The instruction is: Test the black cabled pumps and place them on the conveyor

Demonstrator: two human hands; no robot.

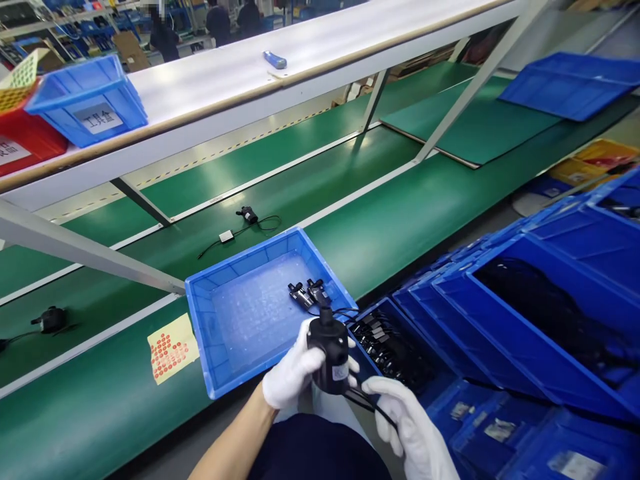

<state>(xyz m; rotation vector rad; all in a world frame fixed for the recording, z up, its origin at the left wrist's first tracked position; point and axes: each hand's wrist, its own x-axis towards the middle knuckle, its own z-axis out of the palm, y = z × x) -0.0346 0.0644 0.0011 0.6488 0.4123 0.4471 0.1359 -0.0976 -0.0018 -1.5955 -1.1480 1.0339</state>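
My white-gloved left hand [290,375] grips a black pump-like device [328,353], a short cylinder with a spout on top and a small white label. It is held upright over the near right edge of a blue tray [205,333]. A black cable [367,402] runs from the device's lower side to my right hand [407,417], also white-gloved, whose fingers are closed around it. Two smaller black pump-like pieces [307,295] with cables lie inside the tray at its right side.
Right of me, a blue bin [387,347] holds several black cabled parts, beside stacked blue bins [500,293]. A sheet of red stickers [173,350] lies left of the tray. On the green conveyor [320,180] sit similar devices [249,215]. The white shelf [200,73] carries a blue cutter [275,60].
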